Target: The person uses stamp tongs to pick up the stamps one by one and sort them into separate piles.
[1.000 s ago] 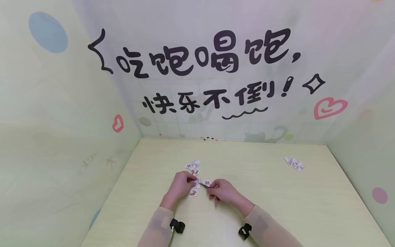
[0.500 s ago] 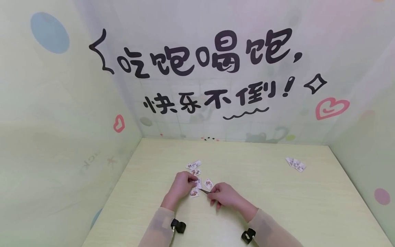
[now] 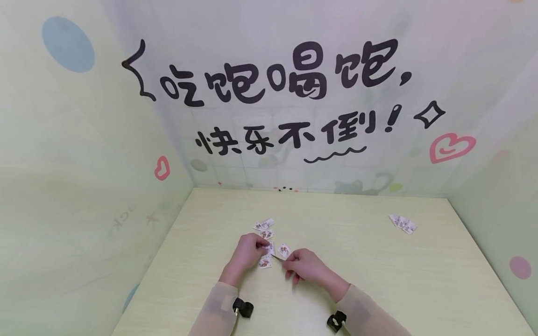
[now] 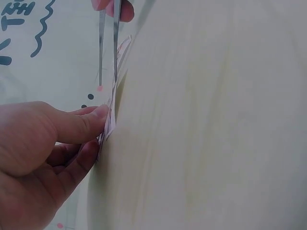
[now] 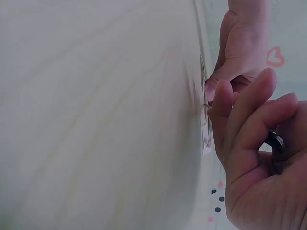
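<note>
My left hand [image 3: 247, 252] pinches a small white printed paper piece [image 3: 271, 250] between thumb and fingers, low over the table. Reaching in from the right, my right hand [image 3: 310, 269] holds metal tweezers [image 3: 277, 258]. In the left wrist view the two prongs of the tweezers [image 4: 116, 43] stand apart, one against the paper's edge [image 4: 112, 117] and the other beside it. A dark curved end of the tweezers [image 5: 275, 142] shows inside my right hand's curled fingers in the right wrist view. The piece's printed face is too small to read.
Similar printed pieces [image 3: 265, 234] lie behind my left hand, with another piece [image 3: 265, 263] in front. One loose piece [image 3: 284, 250] rests near my right fingers. A fanned group of pieces [image 3: 402, 224] lies at the back right of the wooden table [image 3: 357, 224]. Printed walls surround it.
My right hand has drawn slightly right and toward me, showing more of the loose piece. The tweezers' tips have shifted a little nearer to me. My left hand stays nearly still.
</note>
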`<state>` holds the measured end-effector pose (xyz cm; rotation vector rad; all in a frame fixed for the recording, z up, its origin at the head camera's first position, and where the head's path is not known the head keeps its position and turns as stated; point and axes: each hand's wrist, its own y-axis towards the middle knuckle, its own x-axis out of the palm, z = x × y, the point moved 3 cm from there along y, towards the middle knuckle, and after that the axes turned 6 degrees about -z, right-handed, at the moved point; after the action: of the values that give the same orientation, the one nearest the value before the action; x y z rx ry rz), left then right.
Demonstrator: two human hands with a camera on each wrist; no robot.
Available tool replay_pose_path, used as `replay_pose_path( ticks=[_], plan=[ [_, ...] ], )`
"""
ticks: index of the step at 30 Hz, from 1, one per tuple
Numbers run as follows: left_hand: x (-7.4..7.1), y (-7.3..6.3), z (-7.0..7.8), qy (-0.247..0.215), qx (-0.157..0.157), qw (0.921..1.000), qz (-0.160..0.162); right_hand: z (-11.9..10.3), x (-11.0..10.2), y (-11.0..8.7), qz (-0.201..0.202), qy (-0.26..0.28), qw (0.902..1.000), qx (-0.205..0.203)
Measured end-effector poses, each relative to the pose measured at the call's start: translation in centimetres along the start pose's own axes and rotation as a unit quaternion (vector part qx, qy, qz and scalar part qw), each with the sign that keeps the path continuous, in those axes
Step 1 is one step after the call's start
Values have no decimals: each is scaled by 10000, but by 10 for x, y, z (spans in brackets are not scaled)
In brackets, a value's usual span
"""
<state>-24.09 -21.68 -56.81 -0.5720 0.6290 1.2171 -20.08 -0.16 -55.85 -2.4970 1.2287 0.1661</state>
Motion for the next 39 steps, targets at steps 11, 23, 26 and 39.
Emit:
replay_pose_path(
  ticks=[11, 23, 26, 39],
  plan=[
    [0, -1, 1, -94, -47, 9999, 42, 1, 1, 6, 376, -279, 9986, -265],
    [-3, -2, 8, 136, 169, 9997, 149, 2, -3, 7, 561, -288, 9980, -46],
    [-7, -3, 14, 186, 299, 9985, 417, 1, -9, 4, 601, -324, 9977, -39],
    [21, -5, 75, 469, 1600, 9855, 315, 21, -96, -43, -276, -1353, 9889, -545]
  ],
)
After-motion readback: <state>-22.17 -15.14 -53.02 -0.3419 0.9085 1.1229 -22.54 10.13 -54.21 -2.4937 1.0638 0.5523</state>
